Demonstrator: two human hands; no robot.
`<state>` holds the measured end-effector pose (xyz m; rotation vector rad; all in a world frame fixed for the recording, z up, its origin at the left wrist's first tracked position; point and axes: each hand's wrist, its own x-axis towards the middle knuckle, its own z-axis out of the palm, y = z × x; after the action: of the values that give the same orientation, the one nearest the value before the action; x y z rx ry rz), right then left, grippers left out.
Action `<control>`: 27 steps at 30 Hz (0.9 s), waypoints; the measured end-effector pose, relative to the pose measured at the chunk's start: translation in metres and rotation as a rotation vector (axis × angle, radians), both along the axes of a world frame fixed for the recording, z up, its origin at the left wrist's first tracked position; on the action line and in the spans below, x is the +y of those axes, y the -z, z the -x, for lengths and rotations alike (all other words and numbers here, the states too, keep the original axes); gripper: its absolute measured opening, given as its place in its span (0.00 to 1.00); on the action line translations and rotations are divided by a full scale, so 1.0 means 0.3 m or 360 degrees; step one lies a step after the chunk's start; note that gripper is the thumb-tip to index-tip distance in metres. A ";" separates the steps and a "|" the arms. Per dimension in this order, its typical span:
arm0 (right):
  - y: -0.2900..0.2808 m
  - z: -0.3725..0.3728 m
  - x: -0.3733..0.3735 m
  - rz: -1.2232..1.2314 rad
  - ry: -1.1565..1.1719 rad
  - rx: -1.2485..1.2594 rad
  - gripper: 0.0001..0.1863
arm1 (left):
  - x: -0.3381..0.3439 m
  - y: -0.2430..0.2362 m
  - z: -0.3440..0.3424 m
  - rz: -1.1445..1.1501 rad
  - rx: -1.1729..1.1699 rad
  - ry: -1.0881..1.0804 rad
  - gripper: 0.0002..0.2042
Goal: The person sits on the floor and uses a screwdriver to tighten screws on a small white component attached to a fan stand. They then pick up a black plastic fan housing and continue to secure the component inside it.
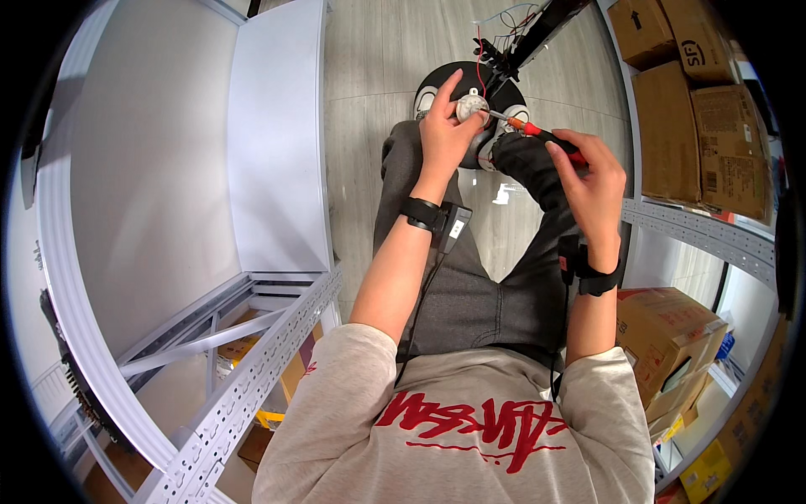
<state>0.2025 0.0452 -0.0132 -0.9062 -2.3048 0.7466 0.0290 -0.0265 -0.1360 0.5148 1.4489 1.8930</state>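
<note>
My left hand (445, 139) grips a small round white part (467, 104) with a little tab at its far edge, the index finger stretched out past it. A thin red wire (479, 60) runs up near the part. In my right hand (594, 172) is a screwdriver (546, 134) with a red and black handle, held between thumb and fingers. Its shaft points left, and the tip meets the face of the round part near my left thumb. What the tip sits in is too small to make out.
Beyond my hands, a black round base (453, 74) lies on the floor between my shoes, with a black upright (550, 32) and loose wires (514, 25). White shelving (281, 143) stands on the left. On the right, a rack (705, 231) bears several cardboard boxes (667, 130).
</note>
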 end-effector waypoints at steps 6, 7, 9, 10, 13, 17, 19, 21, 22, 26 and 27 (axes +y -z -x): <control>0.005 0.031 -0.012 0.0002 -0.0012 -0.0002 0.09 | 0.000 0.031 0.002 0.0090 -0.0042 0.0026 0.24; 0.004 0.033 -0.013 -0.0009 -0.0013 -0.0011 0.09 | 0.001 0.029 0.002 0.0090 -0.0056 0.0041 0.23; 0.010 0.034 -0.013 -0.0028 -0.0001 0.0002 0.09 | 0.001 0.027 0.002 0.0093 -0.0071 0.0052 0.21; 0.012 0.034 -0.013 -0.0037 0.0004 0.0009 0.09 | 0.001 0.027 0.001 0.0096 -0.0073 0.0047 0.21; 0.013 0.034 -0.013 -0.0039 0.0017 0.0006 0.09 | 0.001 0.029 0.000 0.0090 -0.0074 0.0039 0.21; 0.019 0.034 -0.012 -0.0061 -0.0012 0.0007 0.09 | 0.000 0.033 0.000 0.0076 -0.0074 0.0044 0.21; 0.017 0.035 -0.015 -0.0043 -0.0005 -0.0018 0.09 | 0.000 0.032 0.000 0.0068 -0.0079 0.0048 0.21; 0.021 0.038 -0.016 -0.0058 -0.0028 -0.0011 0.09 | 0.000 0.031 0.000 0.0064 -0.0079 0.0048 0.21; 0.023 0.039 -0.016 -0.0064 -0.0040 -0.0007 0.09 | -0.001 0.031 0.000 0.0065 -0.0076 0.0046 0.21; 0.022 0.042 -0.020 -0.0052 -0.0031 -0.0025 0.09 | -0.002 0.024 -0.002 0.0096 -0.0060 0.0054 0.21; 0.023 0.043 -0.018 -0.0062 -0.0038 -0.0031 0.10 | -0.002 0.030 -0.001 0.0097 -0.0040 0.0059 0.21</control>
<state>0.1898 0.0398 -0.0201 -0.8730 -2.3428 0.7031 0.0294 -0.0271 -0.1450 0.4836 1.4663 1.8143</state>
